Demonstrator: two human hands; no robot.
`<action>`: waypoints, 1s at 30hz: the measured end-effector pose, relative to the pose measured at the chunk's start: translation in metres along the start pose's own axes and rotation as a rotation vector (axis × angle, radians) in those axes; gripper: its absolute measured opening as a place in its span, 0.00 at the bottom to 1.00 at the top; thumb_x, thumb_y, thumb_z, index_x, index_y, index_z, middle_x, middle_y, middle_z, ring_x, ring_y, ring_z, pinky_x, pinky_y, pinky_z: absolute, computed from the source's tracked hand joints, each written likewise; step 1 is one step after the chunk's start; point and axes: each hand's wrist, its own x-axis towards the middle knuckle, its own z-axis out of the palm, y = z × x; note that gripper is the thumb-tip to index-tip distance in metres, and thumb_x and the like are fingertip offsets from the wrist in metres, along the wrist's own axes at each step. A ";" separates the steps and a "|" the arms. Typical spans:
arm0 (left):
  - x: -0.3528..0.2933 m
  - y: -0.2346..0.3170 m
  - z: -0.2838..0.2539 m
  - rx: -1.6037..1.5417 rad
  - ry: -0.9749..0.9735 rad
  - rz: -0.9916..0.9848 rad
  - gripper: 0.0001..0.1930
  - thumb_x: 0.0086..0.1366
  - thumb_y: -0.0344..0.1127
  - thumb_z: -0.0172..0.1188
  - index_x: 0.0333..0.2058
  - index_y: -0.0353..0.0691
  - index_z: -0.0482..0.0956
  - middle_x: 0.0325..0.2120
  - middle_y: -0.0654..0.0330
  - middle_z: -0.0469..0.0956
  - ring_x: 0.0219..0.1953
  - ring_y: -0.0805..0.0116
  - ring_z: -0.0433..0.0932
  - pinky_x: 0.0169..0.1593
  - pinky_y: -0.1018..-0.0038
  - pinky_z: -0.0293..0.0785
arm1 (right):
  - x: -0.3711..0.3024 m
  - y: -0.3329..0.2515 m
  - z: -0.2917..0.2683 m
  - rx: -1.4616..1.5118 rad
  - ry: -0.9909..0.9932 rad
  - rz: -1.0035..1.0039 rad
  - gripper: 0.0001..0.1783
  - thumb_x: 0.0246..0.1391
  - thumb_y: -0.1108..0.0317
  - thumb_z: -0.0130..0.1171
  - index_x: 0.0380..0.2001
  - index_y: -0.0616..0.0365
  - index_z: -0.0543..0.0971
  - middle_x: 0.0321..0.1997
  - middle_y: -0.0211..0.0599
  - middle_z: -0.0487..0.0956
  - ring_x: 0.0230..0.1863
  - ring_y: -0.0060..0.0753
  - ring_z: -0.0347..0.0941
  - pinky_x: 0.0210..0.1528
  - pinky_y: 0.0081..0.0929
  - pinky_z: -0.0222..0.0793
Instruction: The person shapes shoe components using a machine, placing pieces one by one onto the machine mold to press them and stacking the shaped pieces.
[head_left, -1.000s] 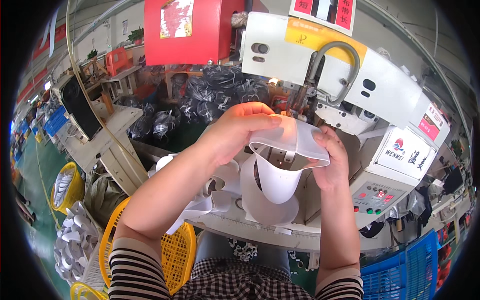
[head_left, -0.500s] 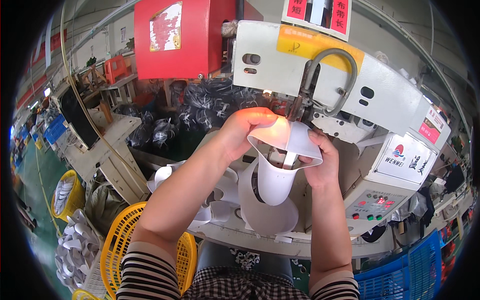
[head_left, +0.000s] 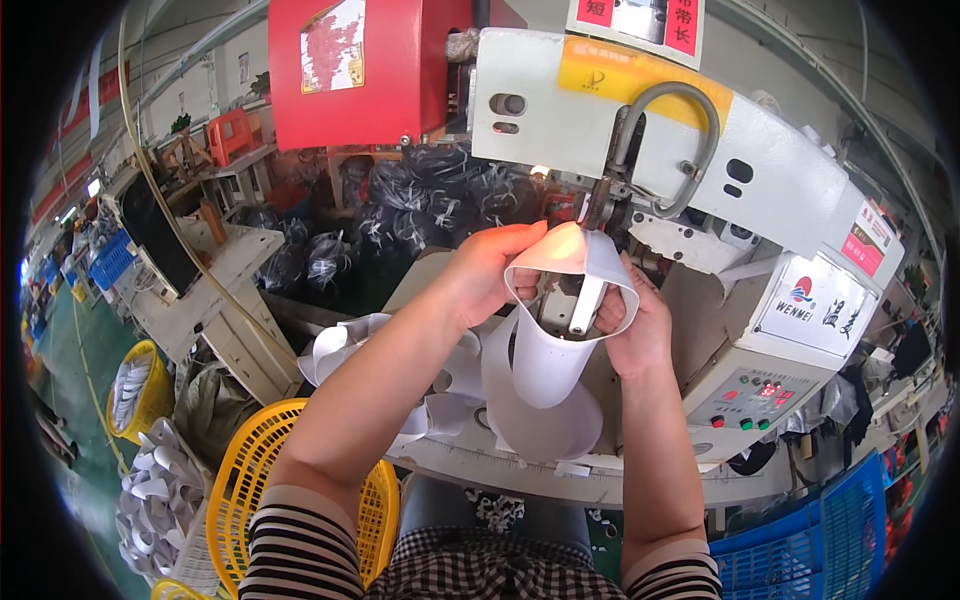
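Note:
My left hand and my right hand hold a white curved loop of sheet material, perhaps a shoe upper piece, from its two sides. Its upper edge is under the working head of a grey-white machine. Left fingertips curl inside the loop, with the thumb along its top. The right fingers also reach into the opening, gripping the right side. Through the loop a narrow pale metal arm shows. Another rounded white piece lies below the loop; whether the two are joined I cannot tell. A warm light falls on the loop's top.
More white pieces lie on the machine table, left. Yellow baskets stand at lower left, beside a pile of white pieces. Blue crates are lower right. Black bags and a red box are beyond the machine.
The loop has been turned and its top looks narrower, with more of the metal arm showing through it. Left fingertips now show inside the opening. The view has shifted slightly.

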 end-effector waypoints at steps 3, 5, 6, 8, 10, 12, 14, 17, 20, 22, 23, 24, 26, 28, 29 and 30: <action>0.003 -0.005 -0.008 -0.012 -0.060 0.016 0.13 0.63 0.44 0.46 0.35 0.43 0.75 0.21 0.70 0.73 0.21 0.81 0.68 0.26 0.81 0.59 | -0.002 -0.001 0.003 -0.009 0.013 0.004 0.13 0.58 0.59 0.42 0.24 0.52 0.69 0.08 0.16 0.56 0.09 0.11 0.47 0.12 0.13 0.39; 0.001 -0.005 -0.004 -0.011 -0.059 0.023 0.13 0.63 0.44 0.46 0.35 0.43 0.75 0.20 0.70 0.72 0.21 0.81 0.68 0.26 0.81 0.59 | -0.003 -0.004 0.005 -0.011 0.017 0.008 0.13 0.58 0.59 0.42 0.24 0.52 0.69 0.08 0.17 0.56 0.09 0.11 0.47 0.11 0.13 0.39; -0.001 -0.004 0.001 -0.020 -0.031 0.015 0.13 0.63 0.44 0.46 0.35 0.43 0.75 0.19 0.71 0.71 0.20 0.81 0.66 0.25 0.81 0.59 | -0.003 -0.004 0.003 -0.008 0.021 0.012 0.13 0.58 0.59 0.42 0.24 0.52 0.69 0.08 0.17 0.56 0.08 0.10 0.47 0.11 0.12 0.39; -0.002 -0.004 0.007 -0.029 -0.002 0.007 0.13 0.63 0.44 0.47 0.34 0.43 0.75 0.18 0.72 0.69 0.18 0.82 0.64 0.24 0.81 0.58 | -0.001 -0.001 -0.005 0.050 -0.008 0.015 0.11 0.56 0.59 0.48 0.25 0.53 0.72 0.09 0.18 0.59 0.09 0.11 0.50 0.12 0.12 0.41; -0.004 -0.003 0.010 -0.048 0.074 -0.006 0.12 0.62 0.44 0.47 0.34 0.45 0.75 0.18 0.72 0.69 0.17 0.81 0.63 0.22 0.81 0.57 | -0.001 0.000 -0.007 0.103 -0.039 0.016 0.10 0.53 0.59 0.54 0.27 0.55 0.74 0.10 0.19 0.62 0.10 0.11 0.52 0.13 0.13 0.43; -0.001 -0.006 0.000 -0.054 0.026 -0.025 0.11 0.62 0.44 0.47 0.34 0.46 0.75 0.18 0.71 0.71 0.17 0.81 0.65 0.22 0.81 0.58 | -0.002 0.000 -0.007 0.096 -0.061 0.006 0.10 0.53 0.60 0.54 0.26 0.55 0.74 0.10 0.19 0.62 0.10 0.11 0.52 0.13 0.13 0.43; 0.001 -0.008 -0.006 -0.059 -0.023 -0.045 0.11 0.62 0.44 0.48 0.34 0.46 0.75 0.19 0.70 0.72 0.18 0.80 0.67 0.22 0.81 0.59 | -0.002 0.000 -0.007 0.077 -0.049 -0.002 0.11 0.53 0.59 0.53 0.25 0.54 0.74 0.09 0.19 0.61 0.10 0.12 0.52 0.13 0.13 0.43; -0.002 -0.008 -0.002 -0.031 0.018 -0.106 0.11 0.63 0.44 0.48 0.34 0.46 0.75 0.24 0.66 0.75 0.23 0.77 0.72 0.27 0.79 0.65 | -0.003 0.005 0.017 0.002 0.160 -0.070 0.13 0.55 0.58 0.52 0.25 0.55 0.73 0.11 0.20 0.64 0.12 0.12 0.55 0.14 0.13 0.46; -0.018 -0.008 0.014 -0.068 0.110 -0.100 0.13 0.64 0.45 0.46 0.35 0.43 0.74 0.28 0.63 0.75 0.28 0.74 0.73 0.32 0.77 0.69 | -0.002 0.015 -0.012 -0.159 0.256 -0.093 0.15 0.56 0.56 0.50 0.28 0.58 0.74 0.18 0.24 0.70 0.17 0.14 0.62 0.18 0.13 0.55; -0.020 -0.015 0.013 0.096 0.242 -0.021 0.16 0.66 0.45 0.43 0.36 0.39 0.73 0.31 0.60 0.75 0.32 0.72 0.73 0.36 0.75 0.70 | -0.004 0.018 -0.020 -0.257 0.162 -0.049 0.17 0.57 0.55 0.49 0.31 0.61 0.75 0.22 0.27 0.73 0.21 0.16 0.66 0.22 0.14 0.60; -0.019 -0.016 0.013 0.094 0.243 -0.026 0.16 0.66 0.45 0.43 0.36 0.39 0.73 0.31 0.60 0.75 0.32 0.72 0.73 0.36 0.75 0.70 | -0.001 0.023 -0.019 -0.320 0.245 -0.093 0.19 0.57 0.55 0.48 0.34 0.62 0.75 0.26 0.31 0.75 0.26 0.18 0.68 0.28 0.15 0.62; -0.019 -0.017 0.012 0.120 0.249 0.006 0.17 0.66 0.45 0.42 0.37 0.37 0.73 0.30 0.59 0.75 0.32 0.72 0.73 0.37 0.74 0.70 | 0.000 0.025 -0.016 -0.383 0.325 -0.127 0.20 0.57 0.54 0.47 0.36 0.63 0.75 0.31 0.34 0.76 0.31 0.20 0.69 0.34 0.16 0.65; -0.014 -0.022 0.008 0.140 0.267 0.029 0.18 0.67 0.45 0.41 0.37 0.36 0.72 0.30 0.58 0.75 0.31 0.72 0.73 0.37 0.73 0.70 | 0.004 0.025 -0.011 -0.373 0.307 -0.089 0.21 0.58 0.55 0.46 0.37 0.64 0.74 0.33 0.36 0.76 0.33 0.22 0.70 0.37 0.19 0.64; -0.005 -0.033 -0.001 0.081 0.323 0.058 0.20 0.65 0.48 0.45 0.38 0.35 0.73 0.30 0.58 0.74 0.31 0.73 0.71 0.36 0.76 0.68 | 0.008 0.031 -0.016 -0.365 0.281 -0.054 0.21 0.59 0.56 0.44 0.38 0.65 0.74 0.34 0.38 0.76 0.35 0.25 0.70 0.41 0.21 0.64; -0.004 -0.039 -0.003 0.092 0.392 0.030 0.21 0.65 0.49 0.45 0.40 0.33 0.72 0.32 0.58 0.74 0.32 0.72 0.71 0.37 0.77 0.67 | 0.013 0.038 -0.033 -0.379 0.291 0.038 0.19 0.59 0.58 0.43 0.40 0.65 0.72 0.35 0.39 0.76 0.34 0.27 0.72 0.38 0.24 0.68; -0.007 -0.048 -0.005 0.086 0.400 0.024 0.21 0.65 0.49 0.45 0.40 0.33 0.72 0.32 0.58 0.74 0.32 0.72 0.71 0.37 0.77 0.67 | 0.015 0.043 -0.043 -0.390 0.299 0.132 0.18 0.59 0.61 0.42 0.42 0.65 0.71 0.37 0.40 0.76 0.32 0.30 0.74 0.34 0.26 0.71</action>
